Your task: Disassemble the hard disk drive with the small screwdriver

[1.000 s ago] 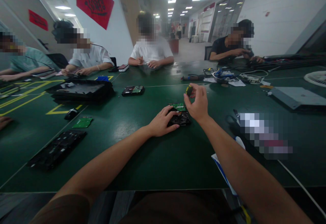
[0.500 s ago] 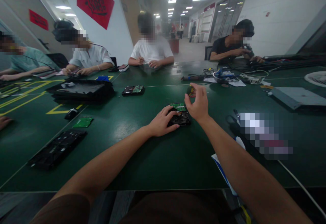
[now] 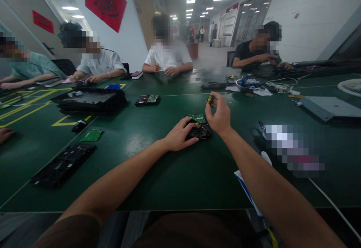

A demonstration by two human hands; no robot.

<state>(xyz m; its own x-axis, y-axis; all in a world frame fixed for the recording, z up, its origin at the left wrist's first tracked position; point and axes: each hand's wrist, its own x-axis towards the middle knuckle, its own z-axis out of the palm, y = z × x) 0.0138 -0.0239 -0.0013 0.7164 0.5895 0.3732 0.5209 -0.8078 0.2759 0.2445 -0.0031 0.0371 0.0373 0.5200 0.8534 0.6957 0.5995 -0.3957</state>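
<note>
A black hard drive (image 3: 203, 132) with a green circuit board (image 3: 198, 118) at its far end lies on the table in front of me. My left hand (image 3: 180, 133) grips its left side, thumb at the near edge and fingers over the top. Just above its right side, my right hand (image 3: 219, 114) pinches the yellow-and-black handle of a screwdriver (image 3: 210, 99) between thumb and fingers. The handle's top points up; its shaft and tip are hard to make out behind the hand.
Left on the green table (image 3: 135, 176) lie a black frame (image 3: 64, 163), a loose green board (image 3: 91, 135), a mouse (image 3: 79, 126), a second hard drive (image 3: 147, 100) and a black tray (image 3: 90, 99). A metal case (image 3: 331, 107) and cables (image 3: 251, 82) are at right. Several people sit opposite.
The screwdriver handle has turned in my right fingers and more of its yellow shows. My right fingertips have shifted slightly; my left hand and the hard drive have stayed put.
</note>
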